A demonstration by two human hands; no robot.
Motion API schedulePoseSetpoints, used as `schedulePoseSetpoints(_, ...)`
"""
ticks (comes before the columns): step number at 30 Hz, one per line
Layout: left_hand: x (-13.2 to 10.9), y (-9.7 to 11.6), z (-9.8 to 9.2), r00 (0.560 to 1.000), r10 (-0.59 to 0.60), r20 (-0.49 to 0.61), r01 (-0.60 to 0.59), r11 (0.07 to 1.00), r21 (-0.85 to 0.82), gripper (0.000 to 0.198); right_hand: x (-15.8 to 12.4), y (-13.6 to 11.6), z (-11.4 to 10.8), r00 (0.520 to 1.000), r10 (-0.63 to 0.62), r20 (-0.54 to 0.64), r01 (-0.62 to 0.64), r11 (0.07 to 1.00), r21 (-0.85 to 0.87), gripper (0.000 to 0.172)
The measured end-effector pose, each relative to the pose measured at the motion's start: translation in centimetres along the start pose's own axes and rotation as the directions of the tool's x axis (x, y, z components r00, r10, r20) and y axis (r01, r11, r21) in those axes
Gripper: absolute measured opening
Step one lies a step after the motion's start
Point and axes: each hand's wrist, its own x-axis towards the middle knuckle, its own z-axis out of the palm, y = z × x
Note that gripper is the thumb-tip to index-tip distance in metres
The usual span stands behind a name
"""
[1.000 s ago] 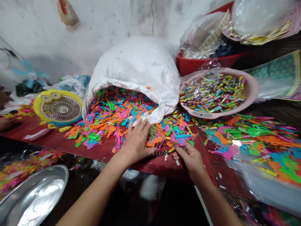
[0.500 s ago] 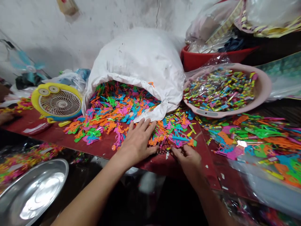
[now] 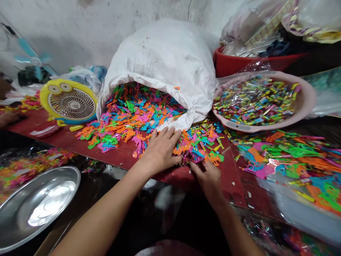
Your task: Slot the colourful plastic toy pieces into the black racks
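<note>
My left hand (image 3: 163, 151) lies palm down with its fingers spread over a heap of small plastic pieces (image 3: 138, 122) in orange, pink, blue and green, several shaped like toy guns. Its thumb points toward my right hand (image 3: 207, 176), which sits low at the table's front edge. The right thumb and fingers close around something small among dark and purple bits; what it is I cannot make out. Just beyond those fingers lie an orange piece (image 3: 212, 157) and short yellow-banded tubes (image 3: 205, 128). The heap spills from a white sack (image 3: 165, 53) lying on its side.
A pink basin (image 3: 306, 103) of small wrapped tubes stands right of the sack, before a red tub (image 3: 221, 64). More plastic pieces (image 3: 295, 153) cover the right side. At left are a yellow fan (image 3: 73, 104), a metal bowl (image 3: 16, 220) and another person's hand (image 3: 7, 118).
The view has shifted, so the scene sits higher and further right. My right hand has moved slightly closer to the left, and the dark net-like piece between them is now mostly hidden.
</note>
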Motion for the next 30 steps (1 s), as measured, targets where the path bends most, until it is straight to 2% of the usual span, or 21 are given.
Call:
schedulePoseSetpoints(9, 0.05, 0.03, 0.11, 1.000, 0.007, -0.017, -0.007, 1.000, 0.006, 0.078, 0.04, -0.02, 0.50, 0.998, -0.061, 0.019, 0.062, 0.998, -0.027, 0.024)
schedulePoseSetpoints(16, 0.09, 0.03, 0.25, 1.000, -0.006, -0.021, 0.006, 1.000, 0.007, 0.079, 0.11, 0.03, 0.49, 0.993, 0.113, -0.029, -0.111, 0.992, 0.063, 0.026)
schedulePoseSetpoints(18, 0.10, 0.05, 0.25, 1.000, -0.015, -0.016, 0.015, 1.000, 0.004, 0.079, 0.05, 0.10, 0.49, 0.992, 0.123, -0.032, -0.121, 0.990, 0.068, 0.026)
schedulePoseSetpoints(25, -0.01, 0.03, 0.20, 0.999, -0.011, -0.030, 0.011, 1.000, -0.017, 0.079, -0.12, 0.00, 0.51, 0.996, -0.090, -0.009, 0.089, 0.993, -0.072, 0.028)
schedulePoseSetpoints(30, -0.08, 0.09, 0.15, 0.999, -0.013, -0.030, 0.012, 0.999, -0.031, 0.081, -0.18, 0.06, 0.72, 0.963, -0.268, -0.016, 0.263, 0.955, -0.139, 0.028)
